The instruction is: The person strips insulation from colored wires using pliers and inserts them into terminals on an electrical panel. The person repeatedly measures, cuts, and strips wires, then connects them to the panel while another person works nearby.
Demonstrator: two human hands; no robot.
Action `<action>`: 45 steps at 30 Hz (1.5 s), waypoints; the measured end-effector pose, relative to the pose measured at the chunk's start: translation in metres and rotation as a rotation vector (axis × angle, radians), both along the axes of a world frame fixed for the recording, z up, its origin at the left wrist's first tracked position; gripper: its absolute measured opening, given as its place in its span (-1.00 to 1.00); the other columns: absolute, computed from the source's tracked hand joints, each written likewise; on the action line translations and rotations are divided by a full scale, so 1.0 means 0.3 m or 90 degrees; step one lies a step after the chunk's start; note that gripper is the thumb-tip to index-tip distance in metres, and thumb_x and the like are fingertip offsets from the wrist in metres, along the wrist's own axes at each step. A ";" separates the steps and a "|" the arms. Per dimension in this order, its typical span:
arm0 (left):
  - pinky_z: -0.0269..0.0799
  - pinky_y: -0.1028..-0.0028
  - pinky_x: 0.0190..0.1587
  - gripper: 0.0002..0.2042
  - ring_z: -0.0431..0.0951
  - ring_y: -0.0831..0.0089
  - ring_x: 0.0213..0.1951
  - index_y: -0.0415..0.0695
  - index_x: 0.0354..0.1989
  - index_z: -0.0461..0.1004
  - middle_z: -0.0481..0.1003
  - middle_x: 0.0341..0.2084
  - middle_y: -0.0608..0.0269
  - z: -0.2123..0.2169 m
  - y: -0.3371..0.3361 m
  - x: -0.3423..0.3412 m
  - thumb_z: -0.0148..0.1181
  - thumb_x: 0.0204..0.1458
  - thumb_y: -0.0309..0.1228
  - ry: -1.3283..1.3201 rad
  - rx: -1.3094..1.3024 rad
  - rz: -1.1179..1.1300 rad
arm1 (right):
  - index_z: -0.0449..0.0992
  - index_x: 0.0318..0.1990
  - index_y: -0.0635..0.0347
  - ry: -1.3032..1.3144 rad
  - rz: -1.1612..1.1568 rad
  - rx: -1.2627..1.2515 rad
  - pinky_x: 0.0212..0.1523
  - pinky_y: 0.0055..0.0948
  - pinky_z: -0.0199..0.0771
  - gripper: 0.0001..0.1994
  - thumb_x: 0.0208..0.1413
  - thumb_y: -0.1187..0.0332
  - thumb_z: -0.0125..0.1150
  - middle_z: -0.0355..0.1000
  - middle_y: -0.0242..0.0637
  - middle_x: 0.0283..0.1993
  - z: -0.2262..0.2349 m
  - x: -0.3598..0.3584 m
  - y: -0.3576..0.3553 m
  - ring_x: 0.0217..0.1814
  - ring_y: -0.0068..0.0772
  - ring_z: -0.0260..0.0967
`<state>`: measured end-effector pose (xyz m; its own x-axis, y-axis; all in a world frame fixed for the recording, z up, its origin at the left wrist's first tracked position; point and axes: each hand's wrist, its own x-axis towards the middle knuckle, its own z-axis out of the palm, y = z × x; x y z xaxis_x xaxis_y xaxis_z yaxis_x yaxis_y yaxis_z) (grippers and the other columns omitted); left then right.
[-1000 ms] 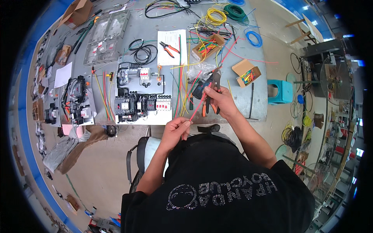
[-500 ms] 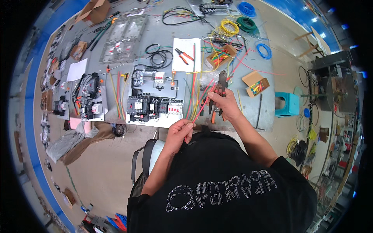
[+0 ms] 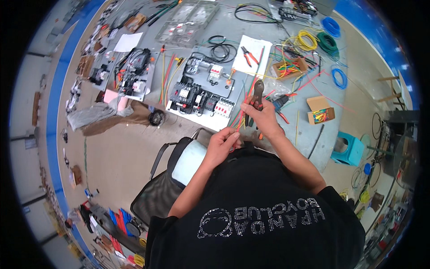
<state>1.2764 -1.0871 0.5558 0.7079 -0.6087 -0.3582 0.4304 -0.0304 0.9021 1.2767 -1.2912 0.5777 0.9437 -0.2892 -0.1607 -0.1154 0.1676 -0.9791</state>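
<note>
1. The grey desk (image 3: 313, 130) now fills more of the head view than half a second ago; the view has tilted, while the hands keep their place at its near edge, so the work on the wire looks ongoing rather than finished.
2. The white mounting panel (image 3: 201, 96) with black contactors and red-topped breakers lies just left of the hands, apart from them.
3. The right hand (image 3: 264, 119) is raised above the desk edge, forearm running back to the black shirt; its fingers are clenched round the handles of dark pliers (image 3: 256, 96), whose head points away from the person.
4. The left hand (image 3: 221, 145) sits lower and nearer the body, wrist bent inward; its fingers pinch the near end of a thin red wire (image 3: 241, 117).
5. That red wire runs up from the left hand toward the pliers, passing the right hand; whether the pliers' head bites it I cannot tell.
</note>
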 end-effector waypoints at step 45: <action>0.43 0.58 -0.42 -0.86 0.46 0.64 -0.51 -0.17 -0.24 0.53 0.48 -0.52 0.38 -0.693 0.608 0.389 0.19 0.26 -0.35 0.163 0.202 -0.040 | 0.50 -0.37 0.24 0.402 -0.022 0.070 -0.45 -0.42 0.40 -0.85 0.06 0.42 0.39 0.48 -0.33 -0.49 -0.752 0.306 0.414 -0.51 -0.50 0.43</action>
